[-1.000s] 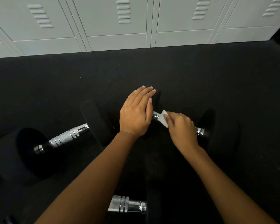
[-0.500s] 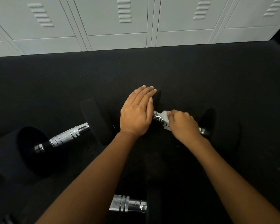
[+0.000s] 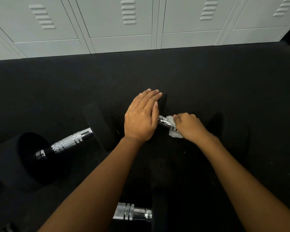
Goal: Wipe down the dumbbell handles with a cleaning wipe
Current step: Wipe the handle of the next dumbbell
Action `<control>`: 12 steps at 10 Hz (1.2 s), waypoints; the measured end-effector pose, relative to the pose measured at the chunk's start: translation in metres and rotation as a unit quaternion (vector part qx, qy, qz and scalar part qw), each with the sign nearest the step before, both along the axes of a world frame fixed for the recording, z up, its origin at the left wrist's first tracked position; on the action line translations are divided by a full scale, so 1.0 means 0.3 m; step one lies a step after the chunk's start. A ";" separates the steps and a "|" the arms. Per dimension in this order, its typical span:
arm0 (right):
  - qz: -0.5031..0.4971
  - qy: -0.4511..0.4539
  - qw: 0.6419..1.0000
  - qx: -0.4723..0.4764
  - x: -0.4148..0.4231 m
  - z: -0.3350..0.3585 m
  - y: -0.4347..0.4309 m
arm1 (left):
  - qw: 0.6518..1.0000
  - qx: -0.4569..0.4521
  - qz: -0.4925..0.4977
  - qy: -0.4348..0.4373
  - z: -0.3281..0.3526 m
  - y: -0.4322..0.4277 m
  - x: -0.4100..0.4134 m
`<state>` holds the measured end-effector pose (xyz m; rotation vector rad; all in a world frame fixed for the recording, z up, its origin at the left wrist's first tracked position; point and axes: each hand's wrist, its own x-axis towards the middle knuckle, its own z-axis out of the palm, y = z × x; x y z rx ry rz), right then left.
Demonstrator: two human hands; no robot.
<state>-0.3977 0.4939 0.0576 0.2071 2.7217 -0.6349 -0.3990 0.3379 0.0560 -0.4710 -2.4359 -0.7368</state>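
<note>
A black dumbbell lies on the dark floor at the centre, its chrome handle [image 3: 164, 122] showing between my hands. My left hand [image 3: 141, 116] rests flat, palm down, on its left weight head [image 3: 162, 102]. My right hand [image 3: 190, 127] is closed around the handle with a white cleaning wipe [image 3: 173, 134] wrapped under the fingers. The right weight head [image 3: 216, 123] sits just beyond my right hand. Much of the handle is hidden by that hand.
A second dumbbell with a chrome handle [image 3: 70, 142] lies at the left. A third handle [image 3: 132, 213] shows at the bottom edge. Grey metal lockers [image 3: 124, 25] line the far side of the black rubber floor [image 3: 208, 77].
My right hand has turned over the handle, and more of the wipe now hangs below it. My left hand has stayed on the weight head.
</note>
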 end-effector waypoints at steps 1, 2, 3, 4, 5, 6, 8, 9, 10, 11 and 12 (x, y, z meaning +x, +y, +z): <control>-0.021 -0.031 0.999 -0.007 -0.025 -0.003 -0.012 | 1.000 -0.001 -0.004 -0.003 -0.004 0.002 -0.003; 0.002 0.011 1.000 -0.015 0.008 0.005 -0.035 | 1.000 -0.001 -0.003 -0.003 -0.008 0.003 -0.001; 0.019 0.090 0.994 -0.057 0.076 0.003 -0.039 | 1.000 -0.001 -0.003 -0.004 -0.002 0.001 0.002; 0.031 0.149 0.985 -0.079 0.119 -0.003 -0.015 | 1.000 0.002 -0.002 -0.003 0.001 -0.001 0.004; 0.047 0.203 0.976 -0.057 0.149 -0.021 0.011 | 1.000 0.005 -0.002 -0.002 -0.002 -0.001 0.004; 0.034 0.264 0.964 -0.029 0.160 -0.030 0.002 | 1.000 0.004 -0.003 -0.001 -0.006 0.001 0.004; 0.064 0.317 0.946 0.034 0.150 -0.043 -0.065 | 1.000 0.007 -0.003 0.000 -0.008 0.000 -0.008; 0.069 0.321 0.944 0.042 0.150 -0.057 -0.073 | 1.000 0.005 -0.004 -0.002 -0.005 0.000 -0.006; 0.058 0.339 0.938 0.042 0.176 -0.069 -0.044 | 1.000 0.006 -0.002 -0.002 -0.003 -0.001 -0.002; 0.014 0.343 0.939 0.037 0.199 -0.078 -0.024 | 1.000 0.004 0.000 -0.002 -0.005 -0.002 -0.001; -0.002 0.348 0.937 0.038 0.193 -0.079 -0.044 | 1.000 0.007 -0.001 -0.005 -0.003 0.001 0.000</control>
